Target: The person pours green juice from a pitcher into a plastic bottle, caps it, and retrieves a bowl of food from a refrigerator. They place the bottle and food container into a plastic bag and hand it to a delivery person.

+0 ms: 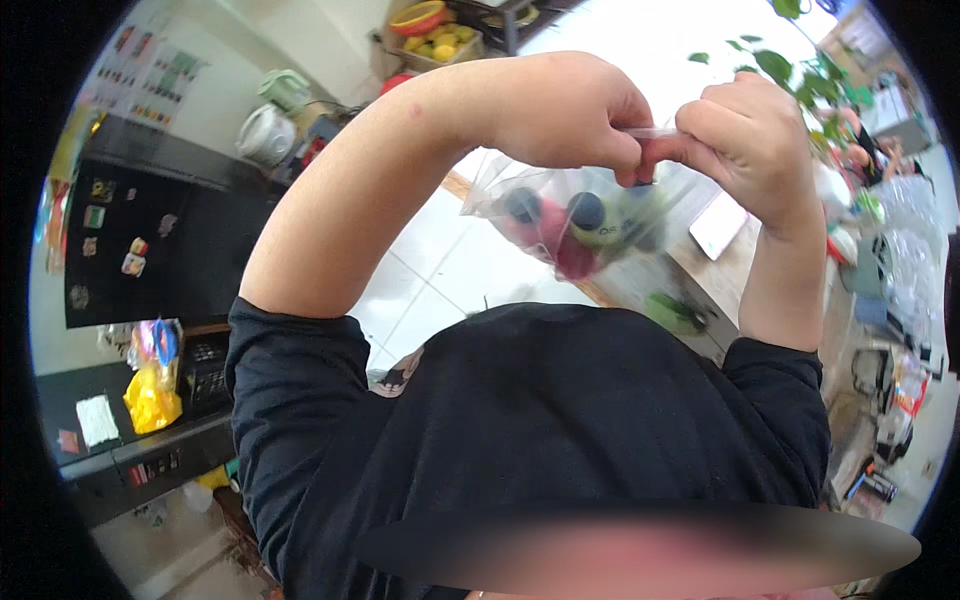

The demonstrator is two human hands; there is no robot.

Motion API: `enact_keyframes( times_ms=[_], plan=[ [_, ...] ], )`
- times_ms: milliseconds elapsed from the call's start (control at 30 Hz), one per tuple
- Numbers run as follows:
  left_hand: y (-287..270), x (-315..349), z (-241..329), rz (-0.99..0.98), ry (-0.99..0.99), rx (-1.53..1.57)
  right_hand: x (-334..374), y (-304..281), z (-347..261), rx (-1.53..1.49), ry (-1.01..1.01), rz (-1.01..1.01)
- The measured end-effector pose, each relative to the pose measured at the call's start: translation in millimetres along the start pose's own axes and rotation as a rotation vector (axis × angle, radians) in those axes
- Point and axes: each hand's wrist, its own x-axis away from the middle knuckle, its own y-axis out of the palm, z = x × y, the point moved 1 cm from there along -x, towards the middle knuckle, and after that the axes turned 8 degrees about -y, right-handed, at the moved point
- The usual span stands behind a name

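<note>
My left hand (578, 112) and my right hand (752, 145) are raised close together in front of me. Between them they pinch the gathered upper edge of a clear plastic bag (690, 188), fingers closed on both sides. The bag hangs below my hands. Through its film show rounded soft-looking things, one pink (575, 258) and one pale green (620, 215), with dark blue round patches. Their exact kind I cannot make out. Part of the bag's edge is hidden behind my fingers.
On the right, a wooden table (715, 285) bears a flat white rectangular thing (718, 224). Green plant leaves (775, 65) hang beyond my right hand. A crate of yellow fruit (440, 45) stands far back. At left are a black cabinet (165, 225) and a yellow bag (153, 398). Another person (880, 150) is far right.
</note>
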Motion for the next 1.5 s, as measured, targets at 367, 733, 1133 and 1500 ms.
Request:
enact_keyframes(
  times_ms=[367, 733, 1133, 1500],
  plan=[
    [-168.6, 30.5, -258.2, 0.394, -0.671, 0.778, -102.0, 285.4, 74.2, -0.338, 0.415, 0.495],
    [-282.2, -146.9, -395.5, 0.514, -0.618, 1.242, -177.5, 398.8, 266.2, -0.553, 0.213, 0.297],
    [-458.4, -512.7, -481.0, 0.081, -0.003, 1.676, -105.6, 440.6, 620.7, 0.113, 0.476, 0.524],
    [-640.6, -946.2, -468.1, -0.070, 0.422, 1.614, 264.2, 510.9, 763.0, -0.423, 1.938, -0.037]
  ],
)
